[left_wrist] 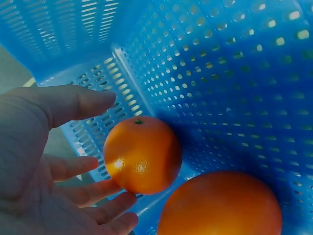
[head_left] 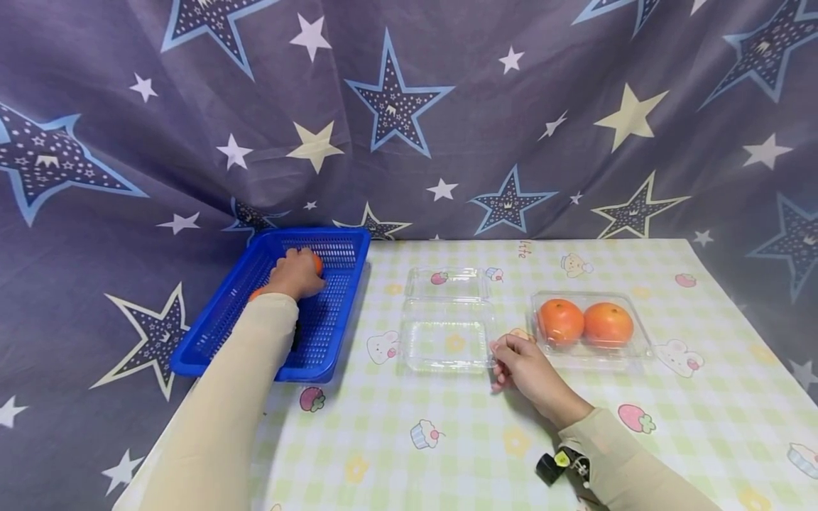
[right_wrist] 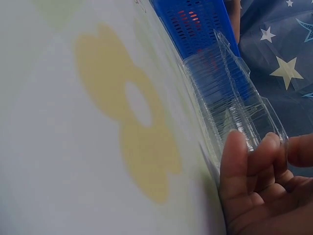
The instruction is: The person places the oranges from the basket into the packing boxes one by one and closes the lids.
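My left hand [head_left: 295,275] reaches down into a blue plastic basket [head_left: 353,284]. In the left wrist view its thumb and fingers are spread beside an orange [left_wrist: 142,156], with fingertips at the fruit's near side. A larger-looking second orange [left_wrist: 220,210] lies closer to the camera against the basket wall. On the table, my right hand [head_left: 527,372] pinches the right edge of an open clear plastic container [head_left: 447,344] between thumb and fingers. The container's lid [head_left: 446,284] lies folded back behind it.
A clear plastic box [head_left: 594,351] with two oranges [head_left: 584,323] stands right of the open container. A checked tablecloth [head_left: 358,426] covers the table. Behind it hangs a dark curtain [head_left: 447,170] with stars.
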Tool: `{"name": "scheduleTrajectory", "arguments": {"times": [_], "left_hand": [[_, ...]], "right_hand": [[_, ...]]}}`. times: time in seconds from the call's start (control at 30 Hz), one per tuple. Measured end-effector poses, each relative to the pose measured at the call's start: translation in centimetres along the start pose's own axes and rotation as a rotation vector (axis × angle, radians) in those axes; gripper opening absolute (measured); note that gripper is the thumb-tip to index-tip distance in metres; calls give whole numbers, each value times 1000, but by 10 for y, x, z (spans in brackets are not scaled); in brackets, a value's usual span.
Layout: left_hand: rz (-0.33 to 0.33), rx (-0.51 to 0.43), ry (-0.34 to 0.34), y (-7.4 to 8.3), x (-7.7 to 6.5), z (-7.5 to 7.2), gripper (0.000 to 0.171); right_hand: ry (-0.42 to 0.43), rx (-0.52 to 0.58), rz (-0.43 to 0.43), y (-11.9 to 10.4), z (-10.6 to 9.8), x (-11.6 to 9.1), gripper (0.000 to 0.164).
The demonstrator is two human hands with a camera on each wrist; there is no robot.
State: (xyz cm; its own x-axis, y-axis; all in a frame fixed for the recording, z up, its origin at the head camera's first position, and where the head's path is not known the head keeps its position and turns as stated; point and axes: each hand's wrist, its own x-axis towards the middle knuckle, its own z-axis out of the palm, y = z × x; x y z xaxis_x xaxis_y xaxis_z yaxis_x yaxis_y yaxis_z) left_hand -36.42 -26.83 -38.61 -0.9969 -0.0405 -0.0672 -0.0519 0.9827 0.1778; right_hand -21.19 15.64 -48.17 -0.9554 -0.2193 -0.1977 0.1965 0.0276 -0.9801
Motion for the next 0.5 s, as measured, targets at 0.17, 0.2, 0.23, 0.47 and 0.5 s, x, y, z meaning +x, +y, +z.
{"name": "scheduleTrajectory", "arguments": {"times": [0.17, 0.2, 0.23, 0.47, 0.5], "left_hand": [[-25, 23, 24, -1, 6, 5, 81], [-32, 24, 23, -1, 8, 5, 81], [-40, 20, 18, -2, 9, 6, 80], [-71, 23, 16, -1, 14, 5, 79], [-67, 32, 23, 0, 14, 5, 80]], "right_hand": [[3, 3, 0, 1, 1, 0, 21], [4, 3, 1, 2, 0, 0, 21], [4, 2, 1, 2, 0, 0, 21], [-5, 0, -4, 1, 0, -1, 22], [-6, 0, -6, 0, 0, -1, 22]]}}
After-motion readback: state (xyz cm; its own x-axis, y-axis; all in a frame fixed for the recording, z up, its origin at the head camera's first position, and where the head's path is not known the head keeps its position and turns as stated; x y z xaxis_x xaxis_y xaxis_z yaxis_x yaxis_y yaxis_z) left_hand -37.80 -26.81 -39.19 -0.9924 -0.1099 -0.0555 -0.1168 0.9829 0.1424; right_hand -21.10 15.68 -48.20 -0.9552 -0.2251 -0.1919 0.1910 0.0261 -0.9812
